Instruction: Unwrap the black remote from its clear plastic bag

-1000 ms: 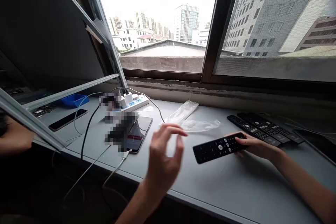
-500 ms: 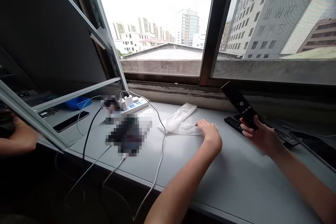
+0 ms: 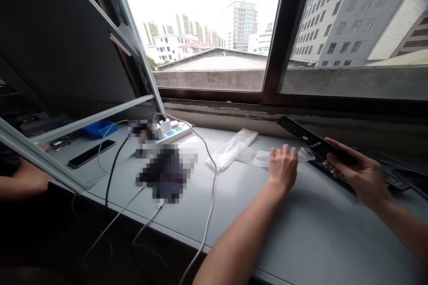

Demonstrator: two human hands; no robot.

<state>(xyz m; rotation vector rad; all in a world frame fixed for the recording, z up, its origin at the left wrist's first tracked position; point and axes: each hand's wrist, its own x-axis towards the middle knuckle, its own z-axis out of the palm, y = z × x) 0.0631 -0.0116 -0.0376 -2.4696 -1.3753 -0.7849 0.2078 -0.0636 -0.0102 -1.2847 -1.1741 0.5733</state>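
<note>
My left hand (image 3: 283, 164) is on a clear plastic sleeve (image 3: 257, 158), fingers bent and close together over it; the sleeve shows on both sides of the hand. Another crumpled clear plastic sleeve (image 3: 230, 149) lies to its left, partly overlapping. Held in my right hand (image 3: 366, 176) is a black remote control (image 3: 306, 138), tilted, its far end raised toward the window and its buttons facing up. Below it, more black remotes (image 3: 337, 174) lie on the table, partly hidden by my right hand.
On the grey table (image 3: 240, 213) stands a white power strip (image 3: 177, 132) with plugs. A white cable (image 3: 212, 196) crosses in front of it, near a pixelated patch. Left are a phone (image 3: 92, 153), a blue tray (image 3: 99, 128), a metal frame (image 3: 93, 119) and another person's arm (image 3: 28, 180).
My left hand has moved right, and the plastic sleeve now stretches out past it on the right. My right hand has shifted right, bringing the remote to a flatter tilt. The view has shifted slightly.
</note>
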